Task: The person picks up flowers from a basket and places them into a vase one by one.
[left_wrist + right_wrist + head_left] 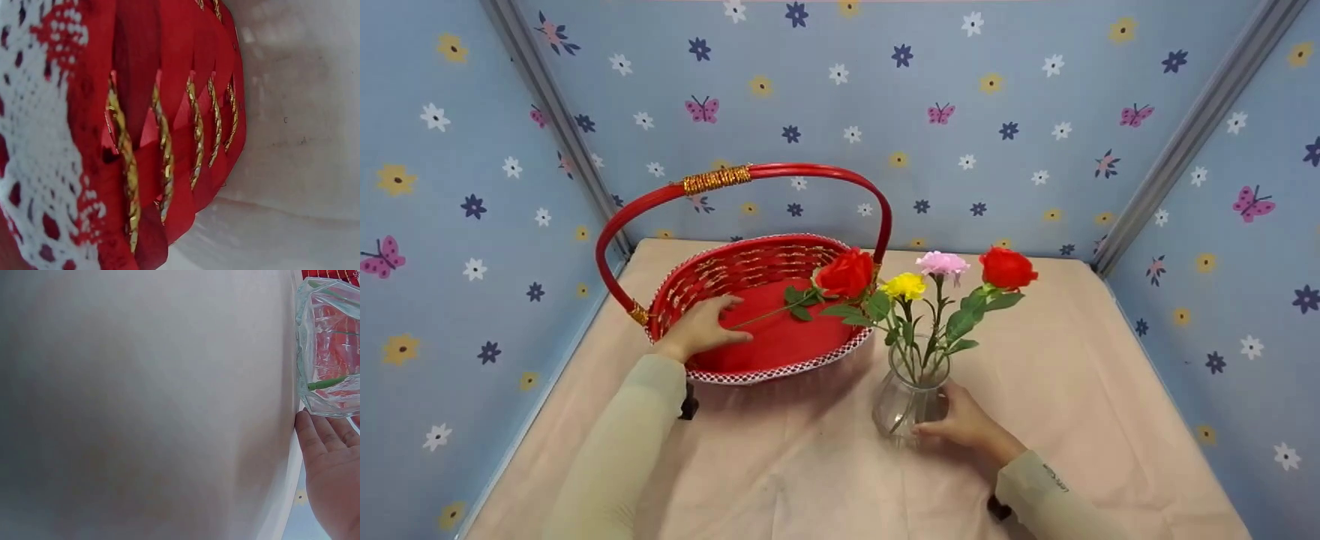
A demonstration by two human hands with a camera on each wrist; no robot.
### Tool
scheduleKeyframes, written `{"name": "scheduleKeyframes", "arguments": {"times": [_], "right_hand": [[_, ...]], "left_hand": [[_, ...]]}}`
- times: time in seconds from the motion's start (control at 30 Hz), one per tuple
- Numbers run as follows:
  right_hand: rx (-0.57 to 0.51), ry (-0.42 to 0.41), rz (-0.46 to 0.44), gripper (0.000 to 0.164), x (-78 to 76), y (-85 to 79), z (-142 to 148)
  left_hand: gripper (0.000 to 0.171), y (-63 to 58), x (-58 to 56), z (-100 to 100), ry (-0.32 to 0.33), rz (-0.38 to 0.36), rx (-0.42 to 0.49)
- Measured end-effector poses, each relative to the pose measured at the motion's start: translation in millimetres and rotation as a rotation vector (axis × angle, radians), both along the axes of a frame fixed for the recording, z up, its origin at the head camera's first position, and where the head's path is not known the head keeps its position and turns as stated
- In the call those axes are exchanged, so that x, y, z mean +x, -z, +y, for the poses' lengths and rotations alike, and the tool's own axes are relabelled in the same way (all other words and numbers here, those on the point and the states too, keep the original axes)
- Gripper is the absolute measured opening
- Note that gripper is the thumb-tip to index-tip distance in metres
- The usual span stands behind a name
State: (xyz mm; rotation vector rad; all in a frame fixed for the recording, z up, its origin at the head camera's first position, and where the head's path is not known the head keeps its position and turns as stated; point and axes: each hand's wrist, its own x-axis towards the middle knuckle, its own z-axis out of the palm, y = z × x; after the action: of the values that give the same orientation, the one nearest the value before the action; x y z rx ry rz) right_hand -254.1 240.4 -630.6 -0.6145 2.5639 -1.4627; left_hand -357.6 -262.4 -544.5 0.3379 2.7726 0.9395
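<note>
My left hand (pixel 703 330) reaches over the near left rim of a red woven basket (pixel 769 375), thumb and fingers apart. Between them lies the lower end of the green stem of a red rose (pixel 846 274), whose bloom leans near the basket's right rim. With my right hand (pixel 969 426) I hold the right side of a clear glass vase (pixel 891 409), thumb across its front. In the right wrist view, fingers (pixel 326 439) meet the glass. The vase holds a yellow flower (pixel 904 286), a pink flower (pixel 943 265) and another red rose (pixel 1008 268).
A tall red handle (pixel 810 169) wound with gold cord arches over the basket. White lace (pixel 34 157) trims the basket rim. Beneath everything lies a pale pink cloth (pixel 810 480). Blue patterned panels (pixel 877 97) enclose the table at the back and both sides.
</note>
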Motion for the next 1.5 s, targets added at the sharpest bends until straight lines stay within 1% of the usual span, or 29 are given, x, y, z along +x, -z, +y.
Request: {"name": "scheduleKeyframes", "arguments": {"times": [0.23,0.47,0.7,0.9,1.03,1.23,1.5], "right_hand": [[-0.001,0.001,0.002,0.087,-0.5,0.0,1.3],[0.002,-0.001,-0.003,0.087,-1.1,0.9,1.3],[-0.017,0.0,-0.009,0.09,-0.8,-1.7,0.9],[-0.018,-0.007,-0.012,0.088,-0.2,-1.1,0.8],[-0.015,-0.011,-0.022,0.087,-0.3,-0.4,0.8],[-0.013,-0.015,-0.011,0.09,-0.1,-1.7,0.4],[-0.014,-0.008,-0.012,0.089,-0.2,-0.7,0.0]], "left_hand": [[0.087,5.8,-1.7,-0.4,0.005,-0.038,0.004],[0.096,10.0,-1.7,-1.9,-0.018,-0.099,0.01],[0.09,11.1,-2.5,-1.7,-0.024,-0.089,0.008],[0.074,12.1,-2.6,-0.9,-0.05,-0.074,0.032],[0.062,11.3,-2.9,1.2,-0.056,-0.042,0.064],[0.042,9.3,-3.1,1.4,-0.072,-0.005,0.099],[0.03,6.2,-2.3,1.9,-0.101,0.034,0.116]]}}
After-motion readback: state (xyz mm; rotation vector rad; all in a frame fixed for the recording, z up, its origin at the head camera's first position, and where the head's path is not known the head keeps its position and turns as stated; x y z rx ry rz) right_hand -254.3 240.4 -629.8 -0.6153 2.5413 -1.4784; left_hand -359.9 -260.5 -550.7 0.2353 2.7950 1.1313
